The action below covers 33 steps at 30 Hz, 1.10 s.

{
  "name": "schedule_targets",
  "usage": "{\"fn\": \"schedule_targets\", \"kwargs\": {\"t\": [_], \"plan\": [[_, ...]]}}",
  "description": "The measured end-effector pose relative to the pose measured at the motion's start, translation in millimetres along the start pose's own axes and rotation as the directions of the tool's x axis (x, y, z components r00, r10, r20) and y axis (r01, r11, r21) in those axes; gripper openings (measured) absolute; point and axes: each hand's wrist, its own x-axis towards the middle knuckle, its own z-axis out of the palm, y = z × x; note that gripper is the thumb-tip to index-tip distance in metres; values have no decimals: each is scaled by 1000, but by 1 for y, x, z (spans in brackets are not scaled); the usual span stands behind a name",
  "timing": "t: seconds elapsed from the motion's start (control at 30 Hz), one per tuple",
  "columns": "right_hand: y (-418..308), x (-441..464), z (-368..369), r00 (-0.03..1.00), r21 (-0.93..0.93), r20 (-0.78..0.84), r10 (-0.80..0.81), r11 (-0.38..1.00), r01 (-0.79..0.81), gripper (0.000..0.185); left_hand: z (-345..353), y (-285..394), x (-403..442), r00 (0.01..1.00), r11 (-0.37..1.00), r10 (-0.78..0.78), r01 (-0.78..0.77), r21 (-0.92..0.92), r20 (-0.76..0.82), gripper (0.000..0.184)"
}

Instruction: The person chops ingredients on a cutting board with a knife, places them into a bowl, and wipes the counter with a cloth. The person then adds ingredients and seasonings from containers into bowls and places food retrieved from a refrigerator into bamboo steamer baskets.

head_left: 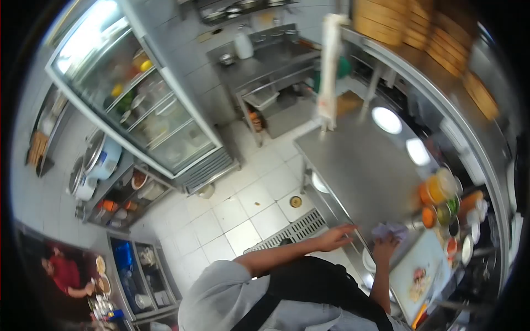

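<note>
My right hand (385, 246) presses a crumpled light purple cloth (391, 229) onto the steel worktable (359, 165), its fingers bent over the cloth. My left hand (335, 237) is held out near the table's front edge, fingers apart and nothing in it. A white cutting board (436, 251) lies to the right of the cloth, with small pieces of chopped food (418, 288) on it. Behind the board stand containers, among them an orange-filled one (432, 193) and a small orange tub (428, 215).
An orange-handled tool (420, 316) lies by the board. Two white plates (387, 120) sit at the worktable's far side. Bamboo steamers (381, 22) stand on the upper shelf. A glass-door fridge (149, 99) and a sink counter (265, 55) line the walls. Another person (65, 273) is at lower left.
</note>
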Motion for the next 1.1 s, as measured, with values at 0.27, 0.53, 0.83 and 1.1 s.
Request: {"fn": "schedule_targets", "kwargs": {"t": [0.27, 0.53, 0.83, 1.1], "plan": [[-53, 107, 52, 832, -347, -266, -487, 854, 389, 51, -216, -77, -64, 659, 840, -496, 529, -121, -565, 41], [-132, 230, 66, 911, -65, -92, -403, 915, 399, 52, -306, -107, -7, 802, 884, -415, 466, 18, -429, 40], [-212, 289, 42, 913, -373, 399, -87, 894, 249, 56, -446, -231, -45, 474, 743, -600, 630, -227, -645, 28], [-276, 299, 0, 901, -24, 244, -359, 926, 376, 42, -706, -320, 60, 210, 845, -153, 534, -18, -966, 14]]}}
